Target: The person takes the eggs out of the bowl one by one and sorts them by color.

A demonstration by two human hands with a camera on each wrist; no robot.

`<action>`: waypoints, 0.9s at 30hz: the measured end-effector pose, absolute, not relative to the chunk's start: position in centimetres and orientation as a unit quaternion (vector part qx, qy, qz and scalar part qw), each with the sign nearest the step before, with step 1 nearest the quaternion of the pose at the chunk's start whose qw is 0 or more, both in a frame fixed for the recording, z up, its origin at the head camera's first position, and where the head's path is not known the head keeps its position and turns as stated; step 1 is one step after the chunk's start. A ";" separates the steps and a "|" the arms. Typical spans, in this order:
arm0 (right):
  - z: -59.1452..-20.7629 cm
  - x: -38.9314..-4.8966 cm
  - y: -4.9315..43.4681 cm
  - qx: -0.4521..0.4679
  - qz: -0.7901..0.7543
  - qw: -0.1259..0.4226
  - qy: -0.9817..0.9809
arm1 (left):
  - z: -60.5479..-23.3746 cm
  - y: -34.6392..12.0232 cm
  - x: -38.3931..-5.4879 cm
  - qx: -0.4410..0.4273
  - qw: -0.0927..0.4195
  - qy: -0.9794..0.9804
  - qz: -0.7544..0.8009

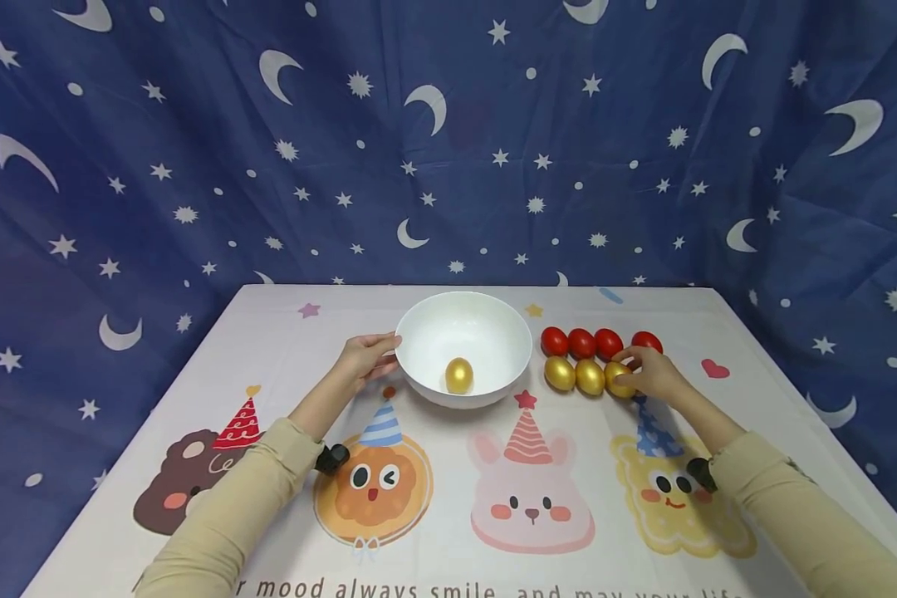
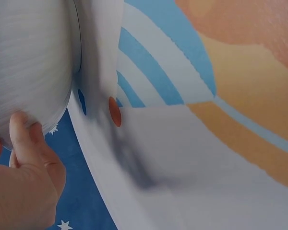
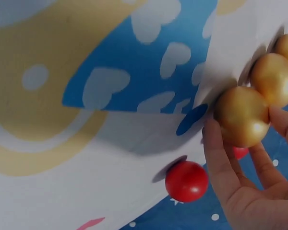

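Note:
A white bowl stands at the back middle of the table with one golden egg inside. My left hand holds the bowl's left side, thumb at the rim and fingers against the outer wall in the left wrist view. On the right, my right hand has its thumb and fingers around the golden egg at the right end of a short row. Two more golden eggs lie to its left. Behind them is a row of several red eggs, the rightmost red egg set apart beside my right hand.
A white tablecloth printed with cartoon faces in party hats covers the table. Behind the table's back edge hangs a dark blue curtain with moons and stars. Both forearms reach in from the front corners.

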State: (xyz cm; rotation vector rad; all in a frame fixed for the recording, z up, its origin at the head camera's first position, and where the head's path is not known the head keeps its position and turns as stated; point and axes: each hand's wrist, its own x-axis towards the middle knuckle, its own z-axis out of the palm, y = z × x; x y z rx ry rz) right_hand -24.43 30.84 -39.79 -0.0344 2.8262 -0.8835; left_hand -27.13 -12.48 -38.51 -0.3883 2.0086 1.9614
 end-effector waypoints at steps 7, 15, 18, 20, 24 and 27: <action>-39.9 -24.5 31.1 -0.025 -0.303 0.110 0.946 | -39.0 -12.5 -27.0 -0.146 0.160 0.691 0.690; -39.4 -24.3 31.2 -0.039 -0.297 0.114 0.947 | -39.2 -12.4 -27.3 -0.154 0.164 0.684 0.694; -39.3 -24.3 31.3 -0.033 -0.291 0.116 0.949 | -39.2 -12.3 -27.5 -0.156 0.167 0.683 0.693; -39.3 -24.5 31.3 -0.028 -0.287 0.118 0.950 | -39.1 -12.3 -27.6 -0.158 0.170 0.683 0.692; -39.2 -24.8 31.3 -0.032 -0.271 0.114 0.955 | -38.8 -12.4 -27.6 -0.156 0.165 0.685 0.692; -39.0 -24.8 31.3 -0.039 -0.262 0.107 0.958 | -38.7 -12.5 -27.6 -0.148 0.164 0.686 0.693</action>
